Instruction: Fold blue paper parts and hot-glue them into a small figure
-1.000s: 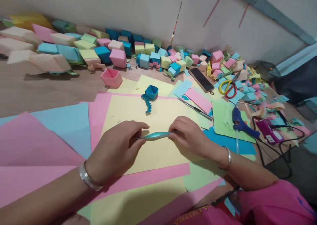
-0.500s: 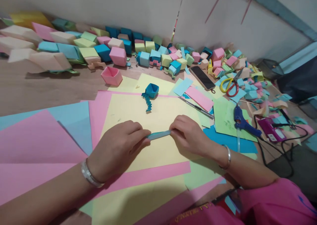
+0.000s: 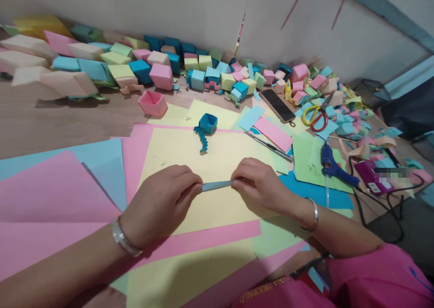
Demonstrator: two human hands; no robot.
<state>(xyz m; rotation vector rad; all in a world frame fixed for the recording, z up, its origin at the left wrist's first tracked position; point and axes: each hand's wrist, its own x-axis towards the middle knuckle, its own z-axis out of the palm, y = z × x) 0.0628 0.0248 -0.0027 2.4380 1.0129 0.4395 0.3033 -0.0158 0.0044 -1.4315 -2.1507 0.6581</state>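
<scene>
A narrow light blue paper strip (image 3: 217, 185) is stretched between my two hands above a pale yellow sheet (image 3: 179, 152). My left hand (image 3: 166, 199) pinches its left end, and my right hand (image 3: 259, 184) pinches the right end. The fingertips hide both ends of the strip. Beyond the hands, a small open teal paper box (image 3: 208, 123) sits on the yellow sheet, with a zigzag teal paper piece (image 3: 203, 141) beside it. An open pink paper box (image 3: 153, 103) stands farther left on the table.
Many folded paper boxes (image 3: 161, 76) line the wall. To the right lie a phone (image 3: 277, 105), scissors (image 3: 315, 118), a pen-like tool (image 3: 269, 146), a blue glue gun (image 3: 335, 167) and a black cable. Large pink sheets (image 3: 54, 190) cover the left side.
The strip now shows as a flatter, single light blue band, its teal edge no longer visible. My left fingertips have shifted slightly left; my right hand is almost unmoved.
</scene>
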